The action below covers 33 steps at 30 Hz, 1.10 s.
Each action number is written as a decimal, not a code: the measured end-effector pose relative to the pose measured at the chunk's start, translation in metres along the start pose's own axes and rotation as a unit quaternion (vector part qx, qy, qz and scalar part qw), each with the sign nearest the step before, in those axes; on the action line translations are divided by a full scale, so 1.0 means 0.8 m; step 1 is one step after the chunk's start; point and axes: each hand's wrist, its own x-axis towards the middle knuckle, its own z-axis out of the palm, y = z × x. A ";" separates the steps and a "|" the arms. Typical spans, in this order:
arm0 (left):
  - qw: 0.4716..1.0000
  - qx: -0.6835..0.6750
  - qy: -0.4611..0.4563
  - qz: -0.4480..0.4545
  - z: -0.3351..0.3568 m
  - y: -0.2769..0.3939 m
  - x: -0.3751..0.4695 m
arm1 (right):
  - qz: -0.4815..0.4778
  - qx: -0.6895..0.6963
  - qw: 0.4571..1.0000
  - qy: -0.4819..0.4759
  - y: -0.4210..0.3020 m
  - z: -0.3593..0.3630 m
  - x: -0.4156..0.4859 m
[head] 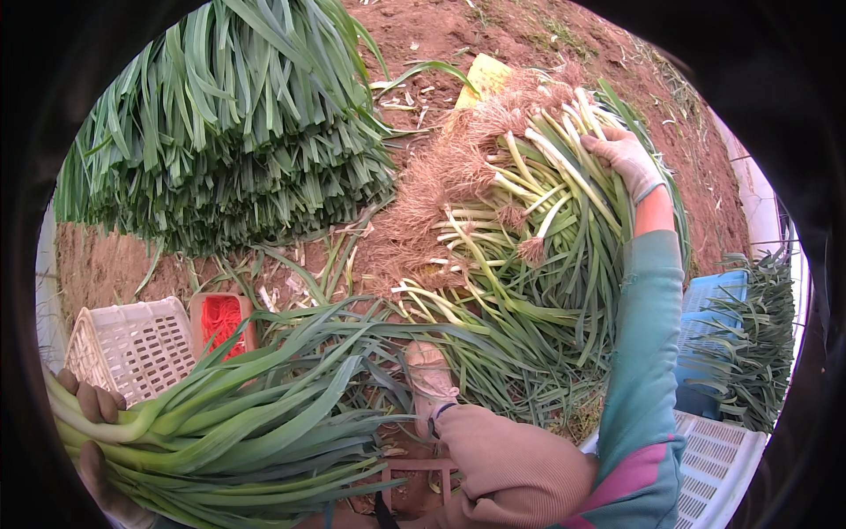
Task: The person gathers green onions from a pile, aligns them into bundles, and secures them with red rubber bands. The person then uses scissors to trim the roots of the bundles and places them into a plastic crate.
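Observation:
At the lower left my gloved left hand grips a thick bunch of leek-like greens by the pale stems. Their long flat leaves fan out to the right, and the stem ends run to the picture's rim. My right hand, in a light glove, reaches to the far side of a loose heap of the same plants. Its fingers close on pale stems there. White stems and tangled brown roots face left in this heap, with green leaves trailing to the right and towards me.
A tall stack of greens stands at the upper left. Nearby are a white plastic crate and a small box of red twine. A blue crate with greens and a white crate lie right. My shoe rests beside the heap.

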 end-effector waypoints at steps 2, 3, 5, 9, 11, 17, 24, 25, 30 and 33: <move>1.000 -0.006 -0.005 -0.002 0.008 -0.002 0.001 | -0.004 0.063 0.997 0.037 0.008 -0.003 0.003; 1.000 -0.010 -0.011 -0.001 0.014 -0.003 0.001 | -0.017 0.071 0.994 0.085 0.011 -0.003 0.006; 0.999 -0.002 0.030 0.013 0.028 -0.004 -0.004 | -0.043 0.094 0.981 0.167 0.015 0.002 0.018; 0.992 0.032 0.111 0.040 0.049 -0.009 -0.011 | -0.016 0.030 0.941 0.336 0.008 0.012 0.032; 0.993 0.039 0.103 0.039 0.053 -0.009 -0.011 | -0.046 -0.126 0.920 0.369 -0.002 0.019 0.028; 0.997 0.012 0.076 0.012 0.036 -0.008 -0.007 | -0.017 -0.336 0.920 0.200 -0.032 0.041 0.014; 1.000 0.009 -0.016 -0.001 0.006 -0.006 -0.006 | -0.001 -0.234 0.960 0.154 -0.029 0.033 0.010; 1.000 0.009 -0.021 -0.001 0.005 -0.006 -0.008 | -0.012 -0.194 0.970 0.147 -0.028 0.029 0.006; 1.000 0.014 0.019 0.007 0.012 -0.007 -0.015 | -0.040 -0.152 0.977 0.143 -0.030 0.008 -0.011; 0.999 0.023 0.038 0.014 0.021 -0.008 -0.017 | -0.066 -0.089 0.983 0.145 -0.028 0.010 -0.013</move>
